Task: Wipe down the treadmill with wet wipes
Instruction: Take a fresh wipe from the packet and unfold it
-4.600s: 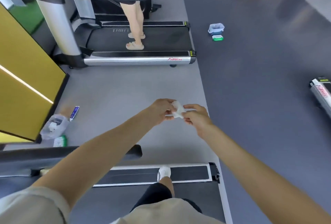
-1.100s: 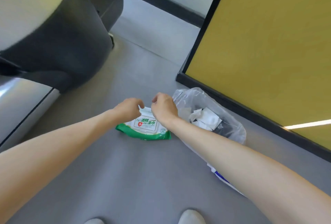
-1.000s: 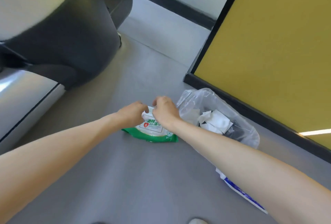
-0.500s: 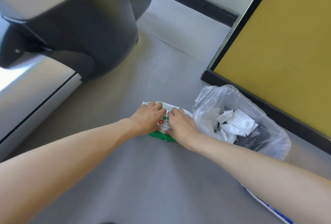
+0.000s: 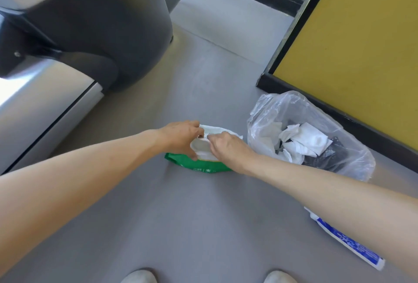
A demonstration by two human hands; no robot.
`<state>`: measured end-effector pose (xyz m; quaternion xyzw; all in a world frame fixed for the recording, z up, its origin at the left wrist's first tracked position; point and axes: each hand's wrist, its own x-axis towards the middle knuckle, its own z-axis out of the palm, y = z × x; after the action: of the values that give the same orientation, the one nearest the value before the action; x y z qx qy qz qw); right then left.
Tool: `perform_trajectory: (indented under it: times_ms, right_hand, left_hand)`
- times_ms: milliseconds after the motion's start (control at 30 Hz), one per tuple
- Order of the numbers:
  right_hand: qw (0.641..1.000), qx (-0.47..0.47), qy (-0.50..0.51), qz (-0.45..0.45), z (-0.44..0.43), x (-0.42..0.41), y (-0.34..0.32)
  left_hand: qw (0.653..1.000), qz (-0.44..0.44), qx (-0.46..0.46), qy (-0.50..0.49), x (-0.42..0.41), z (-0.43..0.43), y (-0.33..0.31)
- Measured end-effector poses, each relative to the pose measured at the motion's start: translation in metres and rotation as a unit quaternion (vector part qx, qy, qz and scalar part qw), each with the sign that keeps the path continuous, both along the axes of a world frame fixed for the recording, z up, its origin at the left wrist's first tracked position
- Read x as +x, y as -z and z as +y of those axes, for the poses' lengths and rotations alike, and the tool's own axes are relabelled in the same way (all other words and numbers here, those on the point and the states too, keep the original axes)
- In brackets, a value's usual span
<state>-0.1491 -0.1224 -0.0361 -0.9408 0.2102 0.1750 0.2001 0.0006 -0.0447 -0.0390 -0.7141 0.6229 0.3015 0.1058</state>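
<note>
The flap has come up since the hands pressed flat: right hand pinches it, left hand grips the wet wipes pack. The pack lies on the floor, at nine o'clock of the bin bag. This looks like fetching a fresh wipe; next, draw one out with the pack pinned.

Both hands covered most of the wet wipes pack. The left hand hid its near corner and the right hand hid the opening, so what its fingertips pinched could not be told. Print on the pack's green edge was too small to read. The treadmill was cut off by the top and left edges and blurred near the top. The right forearm hid one end of a blue-and-white packet, whose lettering was unreadable. The left shoe and right shoe were cropped at the bottom edge.
</note>
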Motion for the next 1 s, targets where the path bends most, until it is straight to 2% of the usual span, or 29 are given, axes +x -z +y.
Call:
perform_trajectory:
  times_ms: [67, 200, 267, 333, 400, 467, 500, 567, 667, 733, 800, 900, 1000]
  right_hand:
    - [0.997, 0.057, 0.052, -0.007, -0.005, 0.006, -0.003]
    - [0.985, 0.108, 0.127, -0.040, -0.004, 0.014, -0.001]
    - [0.980, 0.083, 0.166, -0.068, -0.003, 0.017, -0.004]
    - [0.979, 0.011, 0.167, -0.119, -0.002, 0.020, -0.009]
    - [0.975, -0.060, 0.128, -0.171, -0.002, 0.021, -0.015]
    - [0.970, -0.071, 0.120, -0.199, -0.004, 0.021, -0.018]
    - [0.970, -0.057, 0.122, -0.203, -0.005, 0.021, -0.018]
    - [0.976, -0.009, 0.114, -0.183, -0.004, 0.021, -0.017]
    - [0.995, 0.018, 0.078, -0.067, -0.004, 0.016, -0.010]
    - [0.998, 0.011, 0.058, 0.009, -0.005, 0.012, -0.007]
    - [0.997, 0.016, 0.063, 0.037, -0.006, 0.010, -0.006]
    - [0.993, 0.038, 0.101, 0.038, -0.009, 0.011, -0.007]
    - [0.991, 0.053, 0.118, 0.038, -0.010, 0.013, -0.006]
  left_hand:
    - [1.000, 0.002, 0.007, -0.006, 0.000, 0.005, 0.003]
    - [0.990, 0.087, 0.041, -0.099, 0.007, 0.010, 0.001]
    - [0.979, 0.123, 0.015, -0.161, 0.011, 0.007, -0.002]
    - [0.958, 0.145, -0.044, -0.243, 0.010, 0.003, -0.004]
    - [0.941, 0.082, -0.115, -0.307, 0.007, 0.001, -0.003]
    - [0.912, 0.012, -0.171, -0.374, 0.002, 0.002, -0.001]
    - [0.902, 0.003, -0.180, -0.392, -0.001, 0.002, -0.001]
    - [0.914, 0.037, -0.180, -0.363, -0.004, 0.001, 0.004]
    - [0.945, 0.092, -0.150, -0.276, -0.009, 0.003, 0.009]
    - [0.971, 0.094, -0.136, -0.172, -0.012, 0.009, 0.013]
    - [0.985, 0.081, -0.136, -0.076, -0.014, 0.016, 0.016]
    - [0.987, 0.058, -0.147, -0.014, -0.010, 0.019, 0.013]
    - [0.960, -0.025, -0.235, 0.152, -0.003, 0.018, 0.011]
